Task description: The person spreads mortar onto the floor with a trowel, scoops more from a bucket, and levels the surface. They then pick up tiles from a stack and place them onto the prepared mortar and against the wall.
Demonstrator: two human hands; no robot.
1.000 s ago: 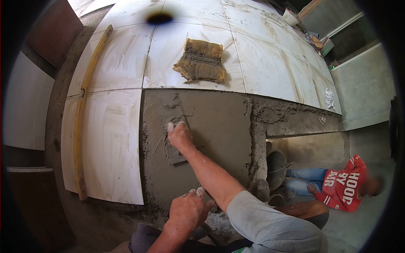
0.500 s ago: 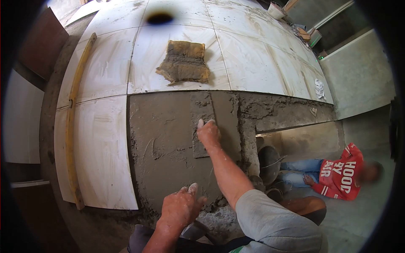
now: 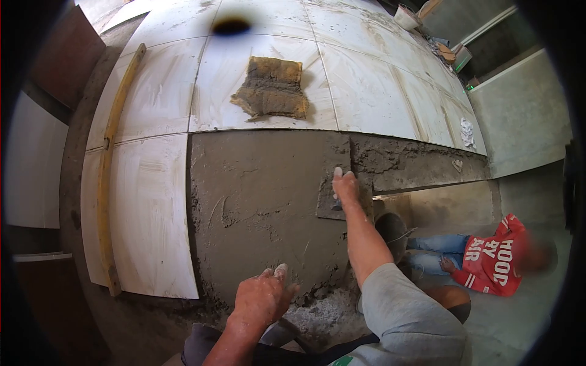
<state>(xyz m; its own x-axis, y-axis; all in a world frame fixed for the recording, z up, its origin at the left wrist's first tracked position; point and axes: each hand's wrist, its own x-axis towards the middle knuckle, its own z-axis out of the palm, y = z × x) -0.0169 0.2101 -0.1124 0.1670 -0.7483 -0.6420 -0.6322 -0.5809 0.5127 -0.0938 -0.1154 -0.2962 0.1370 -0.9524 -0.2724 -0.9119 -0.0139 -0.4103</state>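
Note:
My right hand grips a flat trowel and presses it on the right edge of a square patch of wet grey mortar. My left hand rests with fingers spread on the near edge of the mortar bed, holding nothing. White floor tiles border the mortar on the left and far sides. A dirty brown sponge lies on a tile beyond the patch.
A long yellow wooden straightedge lies along the left tiles. A mortar strip runs right from the patch. A person in a red shirt sits at the right beside a dark bucket. A white rag lies far right.
My right hand has swept the trowel from the left-middle of the mortar across to its right edge. My left hand has stayed on the near edge.

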